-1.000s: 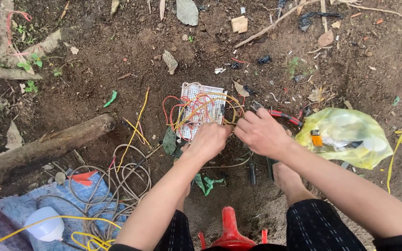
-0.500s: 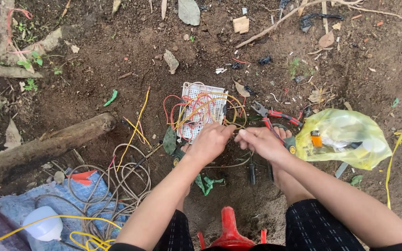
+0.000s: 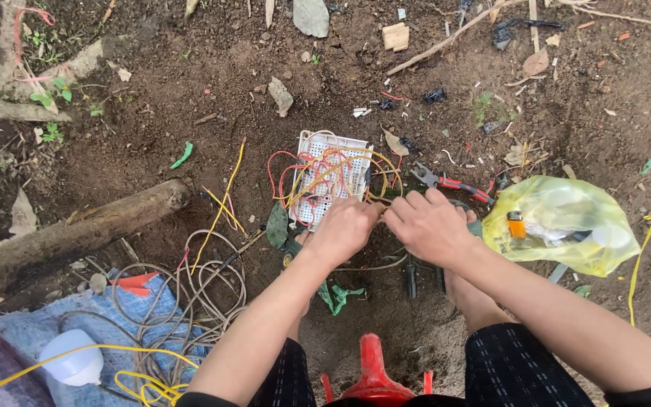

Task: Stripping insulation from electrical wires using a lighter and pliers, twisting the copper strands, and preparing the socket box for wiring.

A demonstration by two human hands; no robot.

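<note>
Bare dirt ground (image 3: 190, 113) carries a white breadboard (image 3: 331, 177) tangled with coloured jumper wires. Left hand (image 3: 344, 230) and right hand (image 3: 431, 226) meet at its near edge, fingers pinched closed; what they grip is unclear.

A crumpled translucent yellow plastic bag (image 3: 566, 226) lies on the dirt at three o'clock, small orange item inside.
</note>
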